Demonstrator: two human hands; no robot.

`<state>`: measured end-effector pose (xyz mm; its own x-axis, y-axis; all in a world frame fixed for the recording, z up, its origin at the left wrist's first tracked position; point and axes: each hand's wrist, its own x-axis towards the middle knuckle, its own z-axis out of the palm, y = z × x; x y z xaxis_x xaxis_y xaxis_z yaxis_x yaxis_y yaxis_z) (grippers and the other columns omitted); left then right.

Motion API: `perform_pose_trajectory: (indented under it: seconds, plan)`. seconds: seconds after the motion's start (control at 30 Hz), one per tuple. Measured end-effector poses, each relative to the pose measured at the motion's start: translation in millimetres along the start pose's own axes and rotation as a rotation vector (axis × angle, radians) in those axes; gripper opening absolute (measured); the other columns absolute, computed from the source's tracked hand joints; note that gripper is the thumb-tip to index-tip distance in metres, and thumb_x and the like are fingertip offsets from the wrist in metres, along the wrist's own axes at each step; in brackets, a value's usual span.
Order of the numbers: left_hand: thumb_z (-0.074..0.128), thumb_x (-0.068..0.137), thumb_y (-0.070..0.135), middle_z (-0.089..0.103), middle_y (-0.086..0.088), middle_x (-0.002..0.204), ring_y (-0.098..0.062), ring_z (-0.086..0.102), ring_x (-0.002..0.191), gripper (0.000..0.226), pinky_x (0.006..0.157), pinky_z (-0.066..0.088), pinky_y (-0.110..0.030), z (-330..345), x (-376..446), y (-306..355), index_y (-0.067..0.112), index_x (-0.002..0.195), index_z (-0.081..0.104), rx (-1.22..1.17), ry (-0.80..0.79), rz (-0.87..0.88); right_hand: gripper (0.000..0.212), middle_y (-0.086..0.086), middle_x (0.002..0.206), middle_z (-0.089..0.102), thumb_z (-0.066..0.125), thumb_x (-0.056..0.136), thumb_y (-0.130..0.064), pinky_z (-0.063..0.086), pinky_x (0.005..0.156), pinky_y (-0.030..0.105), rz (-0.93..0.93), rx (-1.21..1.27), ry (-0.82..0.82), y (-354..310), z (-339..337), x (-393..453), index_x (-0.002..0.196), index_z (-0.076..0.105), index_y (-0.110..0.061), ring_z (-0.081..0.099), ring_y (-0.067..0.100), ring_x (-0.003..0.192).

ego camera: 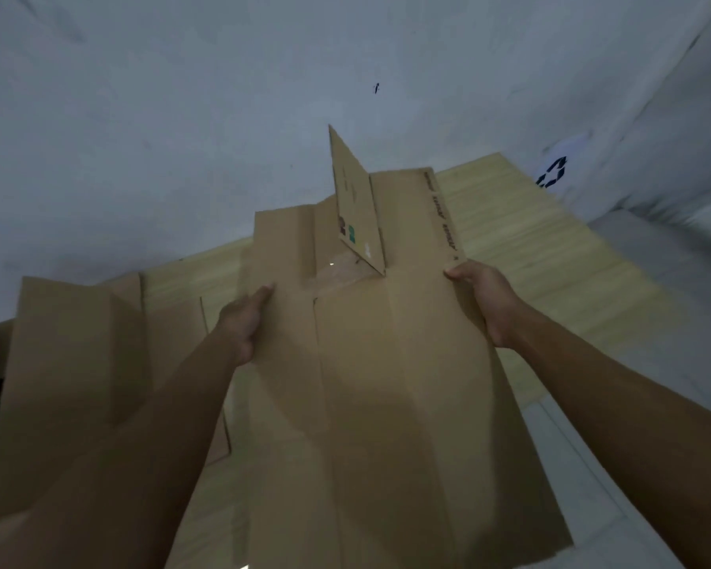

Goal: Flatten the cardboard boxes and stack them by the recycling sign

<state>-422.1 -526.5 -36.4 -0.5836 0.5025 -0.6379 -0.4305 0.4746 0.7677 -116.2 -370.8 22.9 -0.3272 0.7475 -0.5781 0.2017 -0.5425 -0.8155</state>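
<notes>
1. Nearest the camera, a large brown flattened cardboard box [386,384] is held out over the pale wooden floor [530,248]. One brown printed flap [358,207] stands upright at its far end.
2. The recycling sign [553,172], a white sheet with a dark arrow symbol, hangs on the grey wall [181,117] at the right, well apart from the box.
3. Another brown flattened cardboard sheet [70,363] lies near the floor's left edge.
4. Risk: the raised flap could catch or spring the box open when it is set down, leaving the stack uneven. The wide sheet, held only at its edges, could sag or slip.
5. The left hand [245,322] clamps the box's left edge, fingers [263,293] wrapped together.
6. The right hand [485,297] clamps the right edge, its thumb on top.
</notes>
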Motion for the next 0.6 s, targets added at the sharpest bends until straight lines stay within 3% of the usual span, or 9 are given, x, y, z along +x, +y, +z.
perform_pose_trajectory:
  seconds: [0.1,0.2,0.3,0.43,0.53,0.6]
  plan:
    - [0.077,0.073,0.051,0.059,-0.003,0.130,-0.024,0.060,0.108,0.085,0.094,0.050,-0.040,28.9,3.4,11.7,0.008,0.141,0.049,0.054,0.141,0.127,0.019,0.009,0.094,0.076,0.058,0.088,-0.019,0.056,0.080,0.041,-0.111,-0.176,0.088,-2.2,-18.7,33.3,0.100,0.072,-0.017,0.071,0.031,0.087]
    - [0.071,0.085,0.040,0.060,-0.004,0.120,-0.019,0.057,0.098,0.062,0.084,0.048,-0.031,63.0,11.8,16.9,0.004,0.133,0.055,0.119,0.239,0.198,0.022,0.006,0.099,0.073,0.056,0.091,-0.021,0.054,0.084,0.038,-0.133,-0.282,0.129,-5.9,-34.8,63.9,0.106,0.071,-0.016,0.069,0.026,0.091]
    - [0.072,0.084,0.038,0.065,-0.002,0.112,-0.020,0.062,0.097,0.043,0.081,0.050,-0.031,95.9,19.2,14.5,0.015,0.119,0.063,0.141,0.295,0.184,0.029,0.007,0.113,0.070,0.053,0.093,-0.023,0.053,0.094,0.040,-0.128,-0.414,0.194,-7.6,-50.3,96.3,0.117,0.069,-0.018,0.065,0.027,0.103]
    - [0.070,0.076,0.051,0.066,-0.013,0.124,-0.029,0.061,0.113,0.070,0.100,0.049,-0.042,135.5,37.2,-4.8,0.002,0.127,0.062,0.246,0.357,0.108,0.039,0.012,0.131,0.062,0.046,0.097,-0.028,0.044,0.101,0.037,-0.086,-0.601,0.284,-3.2,-71.2,131.3,0.130,0.060,-0.014,0.057,0.031,0.120]
    - [0.067,0.086,0.042,0.065,-0.016,0.124,-0.031,0.061,0.113,0.056,0.098,0.049,-0.038,164.5,46.1,-17.1,0.000,0.123,0.064,0.304,0.383,0.093,0.049,0.012,0.133,0.060,0.035,0.100,-0.049,0.040,0.099,0.042,-0.108,-0.747,0.329,-2.2,-84.4,146.1,0.129,0.057,-0.017,0.055,0.033,0.121]
    - [0.066,0.087,0.042,0.065,-0.014,0.125,-0.031,0.060,0.114,0.057,0.098,0.049,-0.036,178.9,51.9,-23.1,0.000,0.125,0.063,0.311,0.401,0.088,0.082,0.012,0.134,0.059,0.022,0.090,-0.077,0.039,0.101,0.047,-0.127,-0.778,0.324,-4.5,-91.1,148.7,0.134,0.055,-0.017,0.054,0.034,0.122]
